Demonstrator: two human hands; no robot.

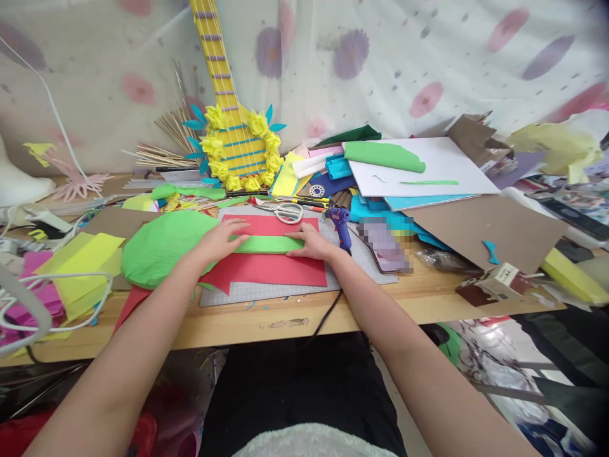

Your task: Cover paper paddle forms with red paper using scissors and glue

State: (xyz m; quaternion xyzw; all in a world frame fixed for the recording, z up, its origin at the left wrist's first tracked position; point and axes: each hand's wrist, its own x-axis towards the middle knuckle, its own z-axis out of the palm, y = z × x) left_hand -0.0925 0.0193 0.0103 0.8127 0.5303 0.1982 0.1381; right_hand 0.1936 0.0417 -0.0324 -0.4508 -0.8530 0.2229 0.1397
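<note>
A green paper-covered guitar shape [166, 244] with a round body and a long flat neck lies on the table, its neck across a sheet of red paper [280, 271]. My left hand [222, 241] is at the neck where it meets the body, fingers and thumb curved about it. At the neck's far right end, my right hand [313, 243] grips it by the two edges between thumb and fingers. Beneath the red paper is a grey cutting mat [216, 297]. White-handled scissors [288, 214] rest just beyond the neck, and a purple glue gun [339, 228] lies right of my right hand.
A yellow paper guitar [235, 149] with yellow flowers leans at the back. Blurred-out phone [385, 244] lies right of the mat. White board [428, 178] and brown cardboard [495, 228] are stacked at right. Yellow paper [88, 270] and a white cable [71, 276] lie at left.
</note>
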